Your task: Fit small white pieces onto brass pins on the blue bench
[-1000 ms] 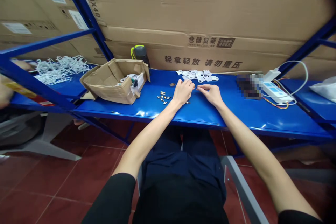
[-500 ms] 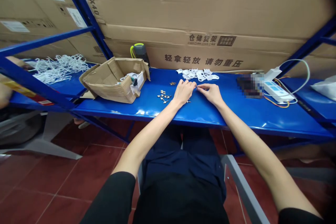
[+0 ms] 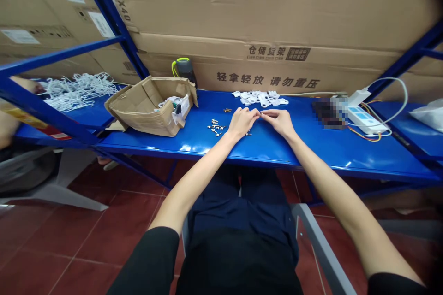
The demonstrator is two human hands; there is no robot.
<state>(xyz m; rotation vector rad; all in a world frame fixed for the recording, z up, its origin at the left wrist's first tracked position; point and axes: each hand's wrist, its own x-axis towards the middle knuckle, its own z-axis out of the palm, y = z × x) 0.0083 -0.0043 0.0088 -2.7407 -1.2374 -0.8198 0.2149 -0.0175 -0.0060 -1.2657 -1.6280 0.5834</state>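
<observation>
Your left hand (image 3: 241, 121) and right hand (image 3: 281, 122) curl close together, tips nearly touching, grip impossible to tell; one carton (image 3: 141, 120) stands left of several metal fittings (image 3: 215, 121).

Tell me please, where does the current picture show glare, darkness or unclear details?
Head view: glare spots near the blue table's front edge; head view: dark upper right corner, pixelated patch left of the white power strip; head view: anything between left hand's and right hand's fingertips is too small to identify.
</observation>
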